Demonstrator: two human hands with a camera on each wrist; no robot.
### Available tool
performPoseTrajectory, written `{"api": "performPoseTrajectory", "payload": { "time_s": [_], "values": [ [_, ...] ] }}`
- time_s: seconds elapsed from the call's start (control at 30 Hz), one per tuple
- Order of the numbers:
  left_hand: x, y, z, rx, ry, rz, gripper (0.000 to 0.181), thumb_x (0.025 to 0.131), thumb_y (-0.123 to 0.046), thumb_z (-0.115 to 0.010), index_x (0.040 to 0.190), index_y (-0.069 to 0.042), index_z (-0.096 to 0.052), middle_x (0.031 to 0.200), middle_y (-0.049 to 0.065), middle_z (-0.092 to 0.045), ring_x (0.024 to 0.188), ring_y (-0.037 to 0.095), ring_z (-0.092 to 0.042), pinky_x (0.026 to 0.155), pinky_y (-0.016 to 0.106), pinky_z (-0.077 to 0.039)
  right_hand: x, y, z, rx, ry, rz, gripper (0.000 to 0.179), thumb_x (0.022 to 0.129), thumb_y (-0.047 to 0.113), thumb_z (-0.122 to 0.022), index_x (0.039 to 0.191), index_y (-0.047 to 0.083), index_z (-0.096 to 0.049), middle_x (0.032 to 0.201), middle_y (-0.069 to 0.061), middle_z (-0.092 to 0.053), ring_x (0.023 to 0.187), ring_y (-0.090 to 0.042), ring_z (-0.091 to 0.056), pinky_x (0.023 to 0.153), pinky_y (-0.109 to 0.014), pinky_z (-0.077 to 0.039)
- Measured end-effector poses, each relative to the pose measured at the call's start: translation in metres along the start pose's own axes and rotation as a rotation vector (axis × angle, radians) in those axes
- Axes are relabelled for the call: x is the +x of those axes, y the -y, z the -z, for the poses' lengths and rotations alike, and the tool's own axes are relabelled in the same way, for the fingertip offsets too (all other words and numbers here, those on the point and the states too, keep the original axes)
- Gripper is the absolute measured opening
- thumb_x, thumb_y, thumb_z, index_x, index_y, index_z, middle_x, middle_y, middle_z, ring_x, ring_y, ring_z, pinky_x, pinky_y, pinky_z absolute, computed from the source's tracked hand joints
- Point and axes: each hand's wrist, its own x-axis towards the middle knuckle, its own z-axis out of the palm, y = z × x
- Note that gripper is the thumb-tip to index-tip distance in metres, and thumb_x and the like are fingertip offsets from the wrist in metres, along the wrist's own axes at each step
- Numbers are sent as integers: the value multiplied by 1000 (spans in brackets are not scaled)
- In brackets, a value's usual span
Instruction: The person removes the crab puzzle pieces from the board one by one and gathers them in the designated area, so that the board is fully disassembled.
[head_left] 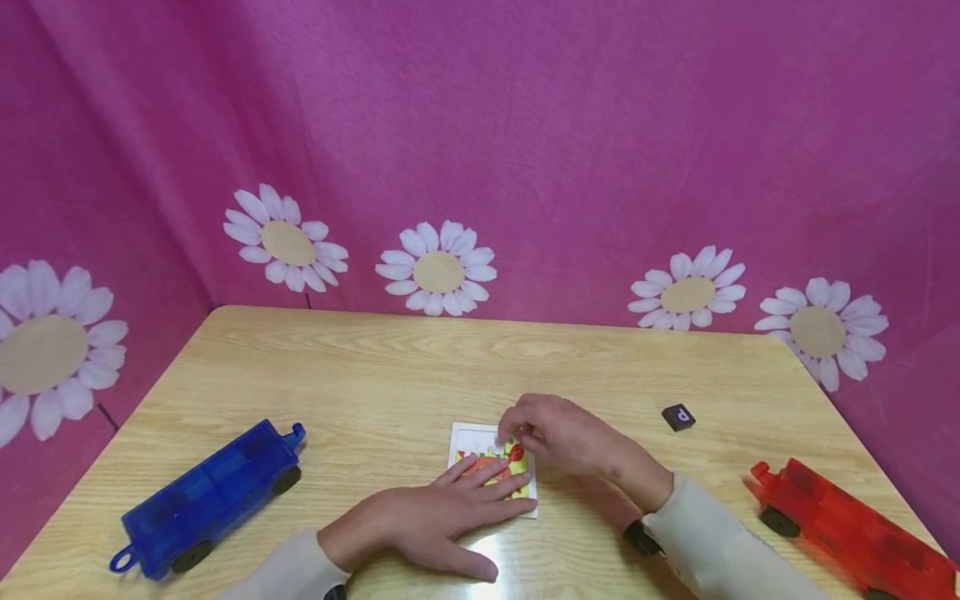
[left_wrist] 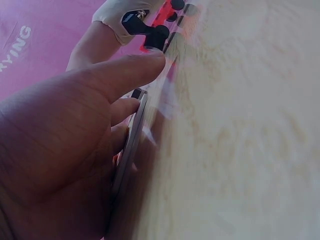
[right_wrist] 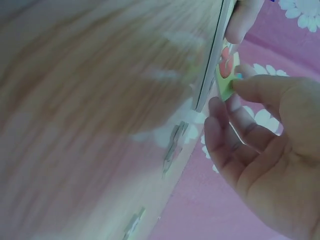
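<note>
A flat puzzle board [head_left: 469, 427] with a white rim and a bright red, yellow and green picture lies on the table. My left hand [head_left: 450, 512] rests palm down across its lower part, fingers straight and spread, hiding much of the picture. At the board's upper right edge, my right hand [head_left: 558, 429] pinches a small picture tile [right_wrist: 226, 85] between thumb and fingertips. The tile looks yellow-green and red and stands tilted up beside the board's edge. In the left wrist view, the board's thin side edge [left_wrist: 132, 142] shows beneath my fingers.
A dark square tile [head_left: 678, 417] with a white letter lies right of my right hand. A blue toy wagon [head_left: 213, 496] stands at the left, a red toy wagon [head_left: 858, 529] at the right. A pink flowered cloth [head_left: 480, 150] hangs behind the wooden table [head_left: 360, 367].
</note>
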Motion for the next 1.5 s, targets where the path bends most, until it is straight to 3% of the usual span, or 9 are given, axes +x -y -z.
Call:
{"api": "performPoseTrajectory", "payload": {
  "time_s": [0.27,0.63,0.9,1.2,1.5],
  "values": [
    [-1,1,0,-7,3,-3,72,104,-55,-51,165,-26,-27,172,-1,-12,157,24,0,122,55,-2,-1,-3,8,67,-30,-65,21,96,-5,-64,102,12,-75,94,7,-70,83,-8,-61,78,-31,-54],
    [1,2,0,-3,-3,-5,72,104,-55,-52,165,-26,-27,172,0,-13,157,25,-1,122,56,-3,-16,-13,43,61,-111,-118,18,99,-3,-63,107,6,-76,101,3,-72,87,-12,-62,79,-35,-55],
    [1,2,0,-7,-5,-8,72,104,-55,-53,165,-26,-28,172,0,-13,157,26,-1,122,56,-3,-37,-22,62,86,-63,-124,19,99,-4,-62,108,6,-76,105,-2,-74,88,-12,-63,79,-35,-56],
    [0,1,0,9,-9,-9,71,104,-54,-53,165,-25,-29,172,1,-15,157,27,-3,122,55,-4,-64,-38,75,63,24,-190,24,95,-7,-62,94,13,-75,86,9,-68,74,-8,-57,66,-28,-50],
    [0,0,0,1,-9,-7,71,104,-53,-53,165,-25,-29,171,1,-15,157,27,-3,122,55,-4,-87,-56,83,25,77,-263,31,93,-9,-61,88,18,-75,87,11,-69,79,-8,-58,71,-28,-50]
  ]
}}
